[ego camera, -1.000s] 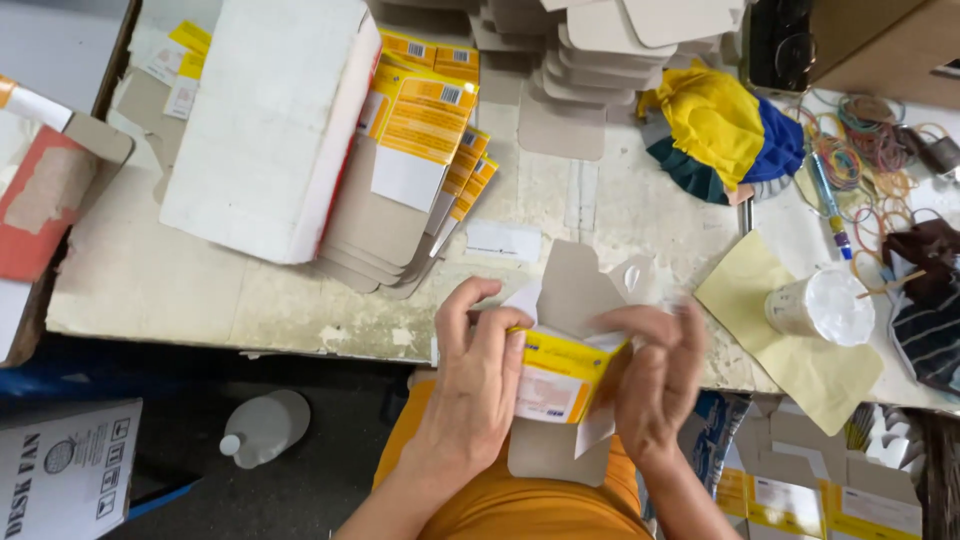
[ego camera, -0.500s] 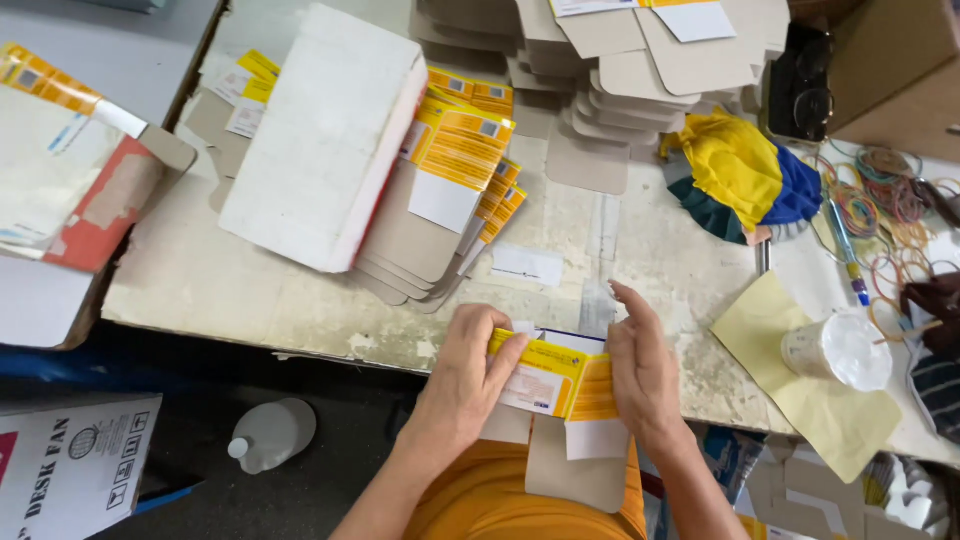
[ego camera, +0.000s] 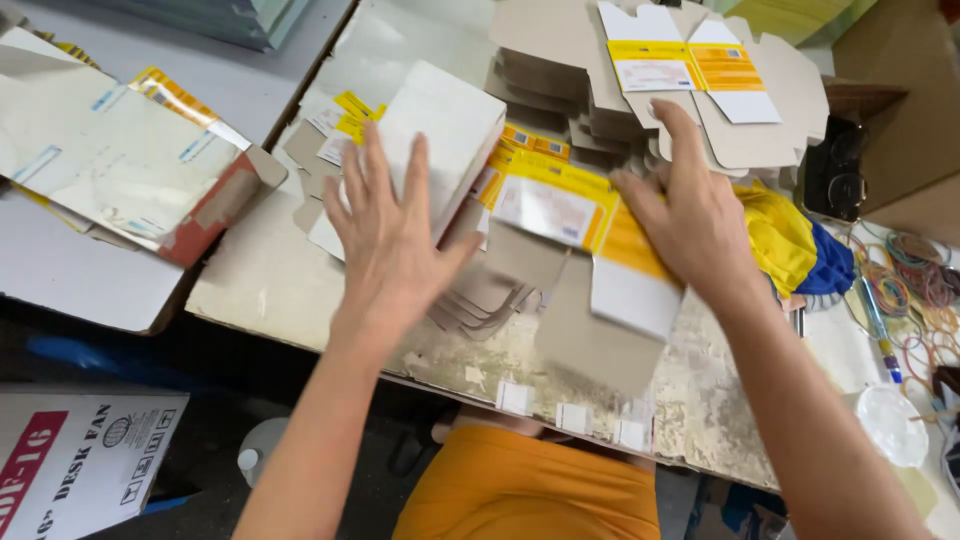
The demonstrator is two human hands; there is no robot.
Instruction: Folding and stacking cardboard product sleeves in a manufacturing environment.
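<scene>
matt cardboard box blank (ego camera: 590,330), worn rough tabletop (ego camera: 700,400)

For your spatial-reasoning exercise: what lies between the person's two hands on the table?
In the head view, a flat cardboard box blank with a yellow label lies between the left hand and right hand, atop fanned blanks.

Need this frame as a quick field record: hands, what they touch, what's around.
left hand: open, fingers spread, over the white flat stack; contact unclear
right hand: open, palm down on the yellow-labelled flat carton
carton state: unfolded, blurred, brown flap reaching toward the table edge
worktable: worn, scuffed top
behind: pile of brown carton blanks
right side: yellow and blue cloth, rubber bands
</scene>
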